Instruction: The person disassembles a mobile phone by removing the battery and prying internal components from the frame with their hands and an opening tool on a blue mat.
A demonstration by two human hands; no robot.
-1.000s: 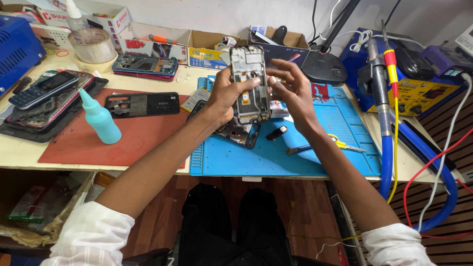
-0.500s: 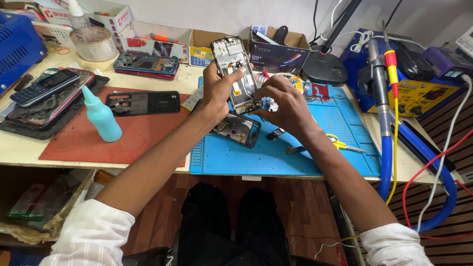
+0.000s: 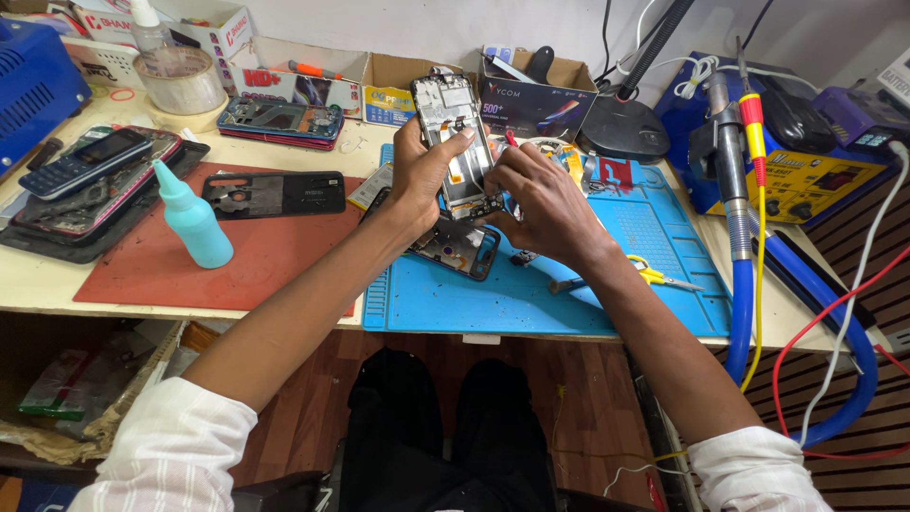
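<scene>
The left hand (image 3: 422,175) held an opened phone frame (image 3: 455,142) upright above the blue work mat (image 3: 531,294), its fingers wrapped round the left edge and the thumb pressed across the exposed inner face; the right hand (image 3: 540,199) met it at the lower right corner, fingers curled narrow against the frame's bottom end, though whether they pinched a small part there could not be told. The frame looked light and thin, stiff along its length yet easy to twist, with bare boards and flex strips that seemed fragile; the safer hold appeared to be on the long metal edges, clear of the open middle. A second opened phone body (image 3: 455,248) lay flat on the mat just under the hands; yellow-handled scissors (image 3: 659,277) lay near the right wrist. On the red mat (image 3: 142,275) to the left stood a teal squeeze bottle (image 3: 192,220) beside a black back cover (image 3: 275,194); a tray of phones (image 3: 85,175) sat further left on the bench (image 3: 38,280).
</scene>
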